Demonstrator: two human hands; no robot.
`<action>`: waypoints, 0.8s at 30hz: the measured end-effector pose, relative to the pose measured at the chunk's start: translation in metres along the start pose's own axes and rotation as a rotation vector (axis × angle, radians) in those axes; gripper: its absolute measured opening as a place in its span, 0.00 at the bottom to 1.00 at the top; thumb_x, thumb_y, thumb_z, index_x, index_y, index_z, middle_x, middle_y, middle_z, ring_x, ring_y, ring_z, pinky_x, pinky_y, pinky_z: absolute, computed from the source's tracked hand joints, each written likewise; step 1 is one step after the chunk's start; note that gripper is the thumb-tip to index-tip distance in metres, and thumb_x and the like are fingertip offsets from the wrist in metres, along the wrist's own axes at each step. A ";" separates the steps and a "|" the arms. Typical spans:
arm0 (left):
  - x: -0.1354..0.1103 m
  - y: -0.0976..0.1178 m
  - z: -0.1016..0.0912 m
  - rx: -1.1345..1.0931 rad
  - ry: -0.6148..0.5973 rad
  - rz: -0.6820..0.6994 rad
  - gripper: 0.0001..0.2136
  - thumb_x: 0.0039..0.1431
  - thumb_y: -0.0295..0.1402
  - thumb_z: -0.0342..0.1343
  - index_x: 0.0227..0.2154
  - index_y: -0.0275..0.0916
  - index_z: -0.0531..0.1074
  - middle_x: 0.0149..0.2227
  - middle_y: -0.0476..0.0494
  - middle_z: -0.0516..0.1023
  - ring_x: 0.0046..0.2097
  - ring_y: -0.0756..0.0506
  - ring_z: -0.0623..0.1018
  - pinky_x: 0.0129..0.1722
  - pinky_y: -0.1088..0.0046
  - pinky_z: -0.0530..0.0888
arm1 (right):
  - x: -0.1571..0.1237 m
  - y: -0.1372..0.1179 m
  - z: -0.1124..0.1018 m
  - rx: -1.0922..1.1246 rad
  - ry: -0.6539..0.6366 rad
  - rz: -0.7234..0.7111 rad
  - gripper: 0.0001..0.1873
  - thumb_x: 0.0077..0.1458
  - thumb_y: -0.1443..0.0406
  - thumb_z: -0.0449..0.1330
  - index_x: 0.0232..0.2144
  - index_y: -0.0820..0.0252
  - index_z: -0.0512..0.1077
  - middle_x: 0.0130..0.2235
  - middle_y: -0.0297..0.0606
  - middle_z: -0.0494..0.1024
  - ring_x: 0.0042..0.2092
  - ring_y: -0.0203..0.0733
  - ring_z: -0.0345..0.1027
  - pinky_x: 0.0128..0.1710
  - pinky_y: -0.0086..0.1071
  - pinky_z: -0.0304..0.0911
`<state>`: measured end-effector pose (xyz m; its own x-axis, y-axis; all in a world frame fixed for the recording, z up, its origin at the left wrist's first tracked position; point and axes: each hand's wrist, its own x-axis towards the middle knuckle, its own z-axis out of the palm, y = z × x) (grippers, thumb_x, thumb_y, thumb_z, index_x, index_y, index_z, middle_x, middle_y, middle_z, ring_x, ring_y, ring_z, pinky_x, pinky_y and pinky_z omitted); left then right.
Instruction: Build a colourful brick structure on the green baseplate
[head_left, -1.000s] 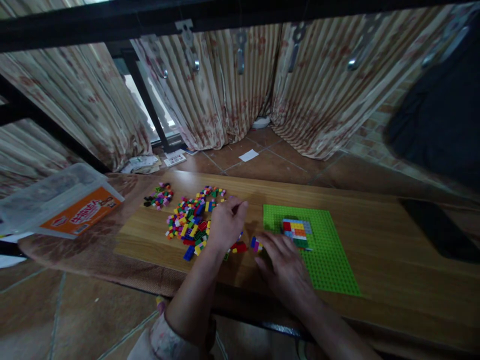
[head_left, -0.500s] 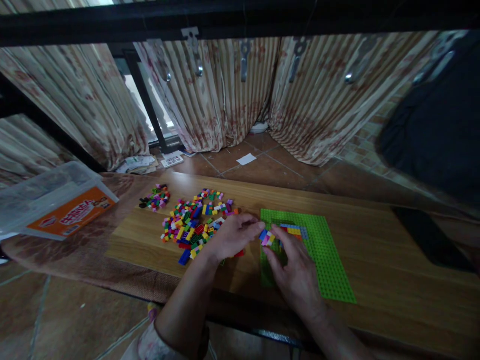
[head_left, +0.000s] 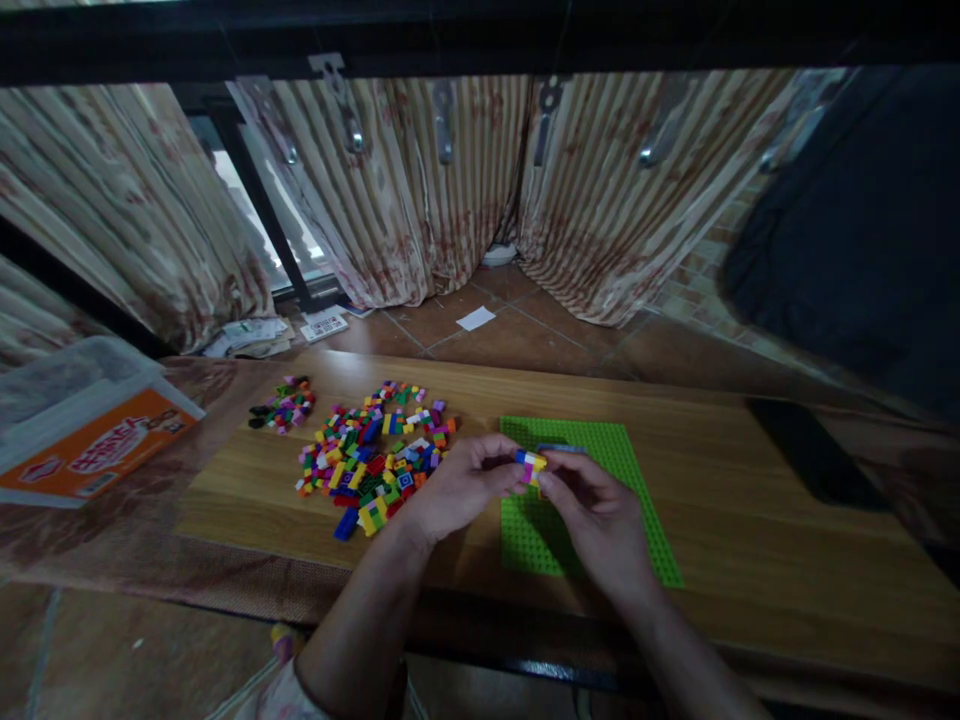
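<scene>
Both my hands meet over the left part of a green studded baseplate [head_left: 645,510]. My left hand [head_left: 457,485] and my right hand [head_left: 596,520] pinch a small stack of coloured bricks [head_left: 531,464] between their fingertips, a little above the plate. A small built block of bricks on the plate shows only as a blue edge [head_left: 559,448] behind my fingers. A loose pile of many-coloured bricks [head_left: 371,455] lies on the wooden board just left of my left hand. A smaller heap of bricks [head_left: 281,405] sits further left.
A clear plastic box with an orange label [head_left: 82,440] lies at the far left. A dark flat phone-like slab [head_left: 814,455] rests on the board at the right. Striped curtains [head_left: 420,190] hang behind, and paper scraps [head_left: 476,318] lie on the tiled floor.
My left hand left the brick pile and came right; my right hand lifted a small brick stack off the board. Both now pinch it together above the baseplate. The view drifted right.
</scene>
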<state>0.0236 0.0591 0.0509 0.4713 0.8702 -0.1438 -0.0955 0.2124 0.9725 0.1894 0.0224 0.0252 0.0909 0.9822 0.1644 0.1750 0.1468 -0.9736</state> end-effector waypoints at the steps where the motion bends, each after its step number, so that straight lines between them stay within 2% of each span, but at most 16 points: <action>1: 0.001 -0.001 0.001 0.003 -0.017 0.013 0.11 0.51 0.37 0.62 0.33 0.33 0.74 0.31 0.46 0.75 0.33 0.50 0.72 0.35 0.74 0.68 | 0.000 -0.001 0.000 0.021 -0.006 0.011 0.10 0.53 0.58 0.63 0.37 0.55 0.76 0.38 0.35 0.77 0.40 0.39 0.70 0.41 0.34 0.65; 4: 0.002 -0.003 0.004 0.020 -0.041 0.058 0.11 0.53 0.36 0.62 0.33 0.33 0.74 0.31 0.47 0.74 0.33 0.50 0.71 0.37 0.74 0.68 | 0.001 -0.003 0.001 0.064 -0.006 0.037 0.08 0.53 0.59 0.63 0.34 0.55 0.77 0.35 0.34 0.78 0.38 0.38 0.70 0.40 0.32 0.64; 12: 0.003 -0.008 0.012 0.085 0.002 0.199 0.09 0.57 0.36 0.58 0.29 0.34 0.71 0.26 0.50 0.71 0.30 0.51 0.69 0.33 0.75 0.66 | 0.003 -0.008 -0.001 0.180 -0.032 0.111 0.06 0.50 0.60 0.64 0.27 0.56 0.78 0.29 0.32 0.78 0.32 0.35 0.68 0.35 0.30 0.62; 24: 0.004 -0.006 0.019 0.070 0.073 0.152 0.09 0.55 0.37 0.58 0.27 0.35 0.71 0.24 0.51 0.70 0.28 0.52 0.69 0.31 0.77 0.67 | 0.006 -0.002 -0.003 0.304 -0.012 0.217 0.09 0.46 0.57 0.68 0.27 0.56 0.79 0.24 0.32 0.76 0.26 0.34 0.64 0.29 0.29 0.59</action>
<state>0.0422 0.0527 0.0477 0.3914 0.9202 -0.0043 -0.0981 0.0464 0.9941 0.1924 0.0276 0.0283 0.0824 0.9953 -0.0508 -0.1469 -0.0383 -0.9884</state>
